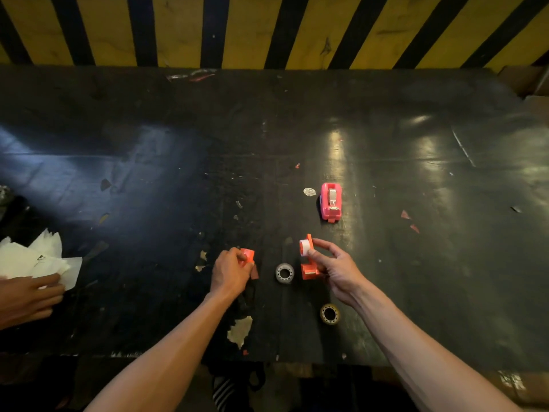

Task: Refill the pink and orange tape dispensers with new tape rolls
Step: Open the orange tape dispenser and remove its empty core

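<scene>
**Two halves of the orange dispenser, one in each hand**

Both hands hold orange parts above the dark table. The right hand pinches the open orange dispenser body, with a white tape roll sitting at its top. The left hand is closed around a small orange piece, probably the cover or hub.

To do this step well, I think the roll should sit fully on its axle, with the free end toward the cutter, before the halves are joined.

The pink dispenser stands farther away, with tape already inside. One clear roll lies between the hands, and one yellowish roll lies nearer.

No brand or writing is readable.
</scene>
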`<action>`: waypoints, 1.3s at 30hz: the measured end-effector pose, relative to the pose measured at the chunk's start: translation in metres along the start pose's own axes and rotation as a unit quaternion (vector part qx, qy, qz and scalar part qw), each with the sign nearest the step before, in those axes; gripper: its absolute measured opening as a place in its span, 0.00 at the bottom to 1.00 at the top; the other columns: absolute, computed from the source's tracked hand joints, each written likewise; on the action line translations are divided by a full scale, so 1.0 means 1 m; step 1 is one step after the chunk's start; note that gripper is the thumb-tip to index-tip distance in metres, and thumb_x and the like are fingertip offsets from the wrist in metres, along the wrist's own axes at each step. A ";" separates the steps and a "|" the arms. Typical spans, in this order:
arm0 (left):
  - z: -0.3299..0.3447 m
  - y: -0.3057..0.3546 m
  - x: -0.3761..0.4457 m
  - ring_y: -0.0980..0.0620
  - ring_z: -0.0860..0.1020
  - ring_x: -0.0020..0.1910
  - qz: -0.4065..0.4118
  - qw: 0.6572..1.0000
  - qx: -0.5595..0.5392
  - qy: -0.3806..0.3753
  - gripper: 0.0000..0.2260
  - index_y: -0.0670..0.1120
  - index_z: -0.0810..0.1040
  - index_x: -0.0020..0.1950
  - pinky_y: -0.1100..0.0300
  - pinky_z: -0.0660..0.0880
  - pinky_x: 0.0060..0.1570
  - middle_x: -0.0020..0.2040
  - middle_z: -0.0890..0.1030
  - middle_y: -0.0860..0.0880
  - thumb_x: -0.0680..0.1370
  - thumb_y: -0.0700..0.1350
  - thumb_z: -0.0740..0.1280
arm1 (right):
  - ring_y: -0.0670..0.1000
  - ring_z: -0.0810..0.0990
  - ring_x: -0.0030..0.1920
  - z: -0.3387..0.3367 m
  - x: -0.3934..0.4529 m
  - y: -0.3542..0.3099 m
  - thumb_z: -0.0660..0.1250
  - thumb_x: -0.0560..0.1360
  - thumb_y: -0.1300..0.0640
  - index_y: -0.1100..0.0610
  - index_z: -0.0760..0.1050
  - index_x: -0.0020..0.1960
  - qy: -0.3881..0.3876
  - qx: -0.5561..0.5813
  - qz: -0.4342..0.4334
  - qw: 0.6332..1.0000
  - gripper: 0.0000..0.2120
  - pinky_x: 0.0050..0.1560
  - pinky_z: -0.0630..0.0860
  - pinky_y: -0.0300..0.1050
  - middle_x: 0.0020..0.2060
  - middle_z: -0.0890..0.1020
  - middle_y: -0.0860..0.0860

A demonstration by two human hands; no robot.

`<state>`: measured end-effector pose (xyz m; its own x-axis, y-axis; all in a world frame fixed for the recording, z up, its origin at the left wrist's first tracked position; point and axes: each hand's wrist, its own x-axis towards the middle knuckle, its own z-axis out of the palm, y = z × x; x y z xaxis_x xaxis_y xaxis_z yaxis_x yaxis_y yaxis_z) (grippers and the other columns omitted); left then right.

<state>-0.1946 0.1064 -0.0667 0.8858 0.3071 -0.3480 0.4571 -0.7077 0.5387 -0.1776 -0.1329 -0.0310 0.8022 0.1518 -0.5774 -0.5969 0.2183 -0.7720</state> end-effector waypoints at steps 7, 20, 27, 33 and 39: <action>-0.006 0.039 -0.018 0.48 0.78 0.61 0.054 0.992 -0.106 -0.038 0.16 0.51 0.77 0.65 0.50 0.79 0.58 0.63 0.78 0.49 0.80 0.55 0.68 | 0.54 0.85 0.45 -0.002 -0.012 0.002 0.76 0.69 0.58 0.53 0.77 0.62 -0.034 -0.020 -0.011 0.999 0.22 0.39 0.81 0.47 0.53 0.84 0.61; -0.001 0.046 -0.047 0.55 0.81 0.52 0.071 0.964 -0.231 -0.115 0.14 0.50 0.77 0.62 0.58 0.81 0.51 0.54 0.81 0.50 0.78 0.44 0.73 | 0.56 0.85 0.47 -0.021 -0.018 0.006 0.72 0.74 0.62 0.55 0.76 0.63 -0.014 -0.005 -0.022 1.000 0.18 0.38 0.81 0.48 0.54 0.84 0.62; 0.017 0.005 -0.053 0.51 0.74 0.66 0.156 0.964 0.128 -0.175 0.18 0.54 0.77 0.66 0.52 0.74 0.68 0.67 0.73 0.49 0.77 0.47 0.73 | 0.48 0.86 0.36 -0.033 -0.017 0.010 0.71 0.74 0.64 0.56 0.76 0.62 0.018 0.021 -0.011 1.000 0.18 0.33 0.81 0.45 0.45 0.86 0.56; 0.019 0.023 -0.051 0.49 0.71 0.69 0.199 0.963 0.144 -0.111 0.24 0.53 0.70 0.73 0.52 0.73 0.67 0.68 0.71 0.48 0.78 0.55 0.70 | 0.49 0.86 0.37 -0.036 -0.019 0.009 0.70 0.75 0.65 0.57 0.75 0.63 0.032 0.025 -0.006 0.999 0.18 0.34 0.82 0.45 0.47 0.86 0.57; 0.022 0.057 -0.022 0.43 0.64 0.76 0.235 0.926 0.210 -0.208 0.32 0.57 0.61 0.80 0.47 0.71 0.71 0.79 0.60 0.46 0.79 0.41 0.69 | 0.50 0.85 0.40 -0.037 -0.024 0.007 0.71 0.75 0.64 0.56 0.75 0.63 0.043 0.023 0.000 0.999 0.18 0.35 0.81 0.47 0.49 0.86 0.58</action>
<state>-0.1897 0.0449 -0.0454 0.8315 -0.3074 -0.4627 -0.1199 -0.9126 0.3909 -0.2018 -0.1710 -0.0325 0.7968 0.0694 -0.6002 -0.5950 0.2633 -0.7594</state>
